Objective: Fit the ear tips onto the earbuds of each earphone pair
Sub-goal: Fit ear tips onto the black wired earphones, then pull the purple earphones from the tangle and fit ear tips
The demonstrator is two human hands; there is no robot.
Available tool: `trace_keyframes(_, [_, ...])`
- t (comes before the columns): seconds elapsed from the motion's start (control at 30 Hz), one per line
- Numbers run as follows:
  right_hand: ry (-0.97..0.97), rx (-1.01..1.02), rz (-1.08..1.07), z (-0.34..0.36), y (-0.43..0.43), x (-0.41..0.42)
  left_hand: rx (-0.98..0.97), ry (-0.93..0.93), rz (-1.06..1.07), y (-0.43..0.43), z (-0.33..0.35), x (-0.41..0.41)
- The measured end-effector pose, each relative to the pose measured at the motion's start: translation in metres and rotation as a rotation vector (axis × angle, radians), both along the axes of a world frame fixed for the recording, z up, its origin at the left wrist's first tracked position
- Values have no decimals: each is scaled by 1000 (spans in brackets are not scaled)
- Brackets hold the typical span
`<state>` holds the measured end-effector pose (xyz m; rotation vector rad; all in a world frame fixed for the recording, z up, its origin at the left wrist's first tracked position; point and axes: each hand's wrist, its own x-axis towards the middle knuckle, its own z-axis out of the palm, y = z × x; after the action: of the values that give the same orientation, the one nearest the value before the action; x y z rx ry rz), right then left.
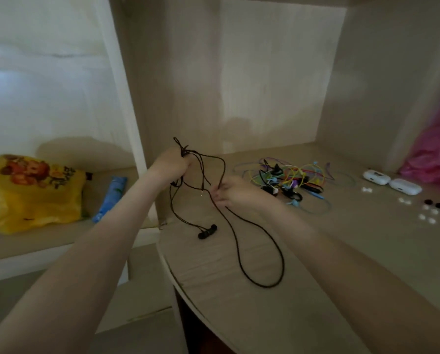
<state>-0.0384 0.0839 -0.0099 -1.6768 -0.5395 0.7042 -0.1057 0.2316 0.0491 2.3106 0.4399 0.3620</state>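
Little looked done: left grip point(174, 162) and right grip point(229, 191) both clamped the black earphones point(207, 231) just left of the coloured earphone pile point(285, 180); loose ear tips point(428, 213) lay untouched right of that pile.

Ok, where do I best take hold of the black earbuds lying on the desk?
Pinch the black earbuds across their barrels from above: they lie flat together on the desk, cable trailing off left, so both long sides look open.
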Motion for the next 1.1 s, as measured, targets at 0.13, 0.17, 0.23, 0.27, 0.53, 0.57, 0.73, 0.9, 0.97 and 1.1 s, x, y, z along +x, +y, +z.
trace_keyframes(0.13, [-3, 196, -32, 12, 36, 1, 237, 0, 92, -3, 7, 6])
trace_keyframes(0.17, [-19, 177, -10, 13, 42, 3, 258, 23, 119, -4, 8, 8])
trace_keyframes(0.23, [-178, -25, 28, 13, 44, 6, 282, 97, 157, -6, 5, 8])
trace_keyframes(0.27, [-299, -185, 50, 12, 41, 9, 307, 143, 156, -6, 2, 8])
trace_keyframes(0.53, [-820, -841, 128, 6, -9, 32, 490, 475, -11, -19, -20, 14])
trace_keyframes(0.57, [-828, -849, 102, 7, -17, 34, 548, 503, -67, -24, -18, 14])
trace_keyframes(0.73, [-828, -867, -1, -3, -58, 45, 710, 472, -442, -61, -28, 28])
trace_keyframes(0.9, [-1006, -879, -98, -13, -79, 49, 716, 516, -476, -84, -33, 35])
trace_keyframes(0.97, [-1025, -772, -154, -14, -87, 53, 681, 461, -427, -87, -35, 37])
trace_keyframes(1.1, [-838, -356, -415, -3, -102, 53, 612, 394, -385, -90, -44, 49])
